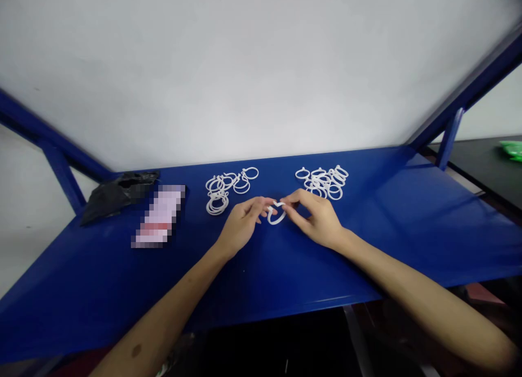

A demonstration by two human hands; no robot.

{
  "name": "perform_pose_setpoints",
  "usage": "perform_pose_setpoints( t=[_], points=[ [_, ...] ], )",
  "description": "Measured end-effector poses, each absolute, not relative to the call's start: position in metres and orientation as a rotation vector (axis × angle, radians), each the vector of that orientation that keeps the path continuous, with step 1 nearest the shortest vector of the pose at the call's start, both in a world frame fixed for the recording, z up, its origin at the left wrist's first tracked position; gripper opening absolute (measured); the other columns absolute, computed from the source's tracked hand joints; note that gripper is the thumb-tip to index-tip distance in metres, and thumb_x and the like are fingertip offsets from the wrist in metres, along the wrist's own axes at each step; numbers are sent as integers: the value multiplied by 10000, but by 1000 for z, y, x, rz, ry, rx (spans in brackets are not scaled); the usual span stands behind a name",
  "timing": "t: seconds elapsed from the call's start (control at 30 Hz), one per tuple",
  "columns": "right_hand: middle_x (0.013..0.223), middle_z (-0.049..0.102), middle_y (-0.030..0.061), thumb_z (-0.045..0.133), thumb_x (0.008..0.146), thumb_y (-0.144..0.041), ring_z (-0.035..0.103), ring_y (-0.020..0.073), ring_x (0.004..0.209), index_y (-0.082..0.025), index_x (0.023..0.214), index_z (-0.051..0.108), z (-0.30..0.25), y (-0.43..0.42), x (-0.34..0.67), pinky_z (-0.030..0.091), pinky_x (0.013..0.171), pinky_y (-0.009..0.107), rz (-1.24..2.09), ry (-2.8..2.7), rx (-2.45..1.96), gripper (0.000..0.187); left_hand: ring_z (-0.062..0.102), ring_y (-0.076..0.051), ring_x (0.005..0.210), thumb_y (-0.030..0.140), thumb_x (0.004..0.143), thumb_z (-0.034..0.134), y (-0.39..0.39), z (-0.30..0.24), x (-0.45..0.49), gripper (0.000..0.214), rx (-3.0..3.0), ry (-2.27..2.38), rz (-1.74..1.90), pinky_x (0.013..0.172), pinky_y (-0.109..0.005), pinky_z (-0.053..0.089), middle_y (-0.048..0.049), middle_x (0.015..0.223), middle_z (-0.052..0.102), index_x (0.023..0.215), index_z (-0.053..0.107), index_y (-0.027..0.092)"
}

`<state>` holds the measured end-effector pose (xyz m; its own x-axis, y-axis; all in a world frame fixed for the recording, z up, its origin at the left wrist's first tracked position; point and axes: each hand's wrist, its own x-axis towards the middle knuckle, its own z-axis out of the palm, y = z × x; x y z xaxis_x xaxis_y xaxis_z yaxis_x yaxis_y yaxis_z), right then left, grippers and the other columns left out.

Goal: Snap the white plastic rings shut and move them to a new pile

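Note:
Between my two hands is a white plastic ring (pixel 277 219), like a shower curtain ring, with a gap showing at its top. My left hand (pixel 243 224) pinches its left end between thumb and fingers. On the other side, my right hand (pixel 316 216) is closed on the ring's right end with thumb and forefinger. Beyond my left hand lies a loose group of similar white rings (pixel 217 204), some with visible gaps. A second group of white rings (pixel 335 192) lies just past my right hand, partly overlapping, with small knobs on their rims.
Everything lies on a blue table (pixel 281 279) against a pale wall (pixel 261 78). At the left are a crumpled black plastic bag (pixel 110 195) and a blurred pinkish flat object (pixel 161 216). Blue frame bars (pixel 451 137) rise at both sides. A green item (pixel 511 150) sits far right.

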<state>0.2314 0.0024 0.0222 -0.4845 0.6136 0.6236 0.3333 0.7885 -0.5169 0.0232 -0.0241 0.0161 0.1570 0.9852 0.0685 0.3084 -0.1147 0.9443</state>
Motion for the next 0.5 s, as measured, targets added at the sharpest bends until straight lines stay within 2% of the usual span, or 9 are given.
perform_pose_setpoints(
  t=[0.1,0.23,0.4,0.5],
  points=[
    [835,694,32,575,954,-294,640,148,698,-206,930,632,22,5,232,532,638,278,361,-2023,-859,108,670,-177,885,466,985,425,-28,17,28,374,1698,1351,1146,760,-297,533,-55,1004,751,1082,704,239],
    [773,683,20,594,939,-291,616,133,640,-194,869,624,21,7,231,505,593,260,372,-1991,-948,123,672,-169,828,383,925,578,-33,21,35,196,1888,1450,1193,749,-298,533,-28,953,754,1011,691,247],
    [838,676,33,550,970,-267,625,143,716,-191,1080,650,20,5,230,523,653,283,467,-2071,-843,167,646,-152,733,290,931,572,-33,20,36,113,1940,1517,1187,673,-273,500,9,844,755,964,673,250],
    [906,681,60,531,986,-251,628,159,790,-188,1078,672,19,5,229,526,717,314,519,-2116,-735,180,638,-149,734,299,954,540,-31,19,34,147,1955,1499,1170,688,-272,490,15,835,751,908,670,247]
  ],
)
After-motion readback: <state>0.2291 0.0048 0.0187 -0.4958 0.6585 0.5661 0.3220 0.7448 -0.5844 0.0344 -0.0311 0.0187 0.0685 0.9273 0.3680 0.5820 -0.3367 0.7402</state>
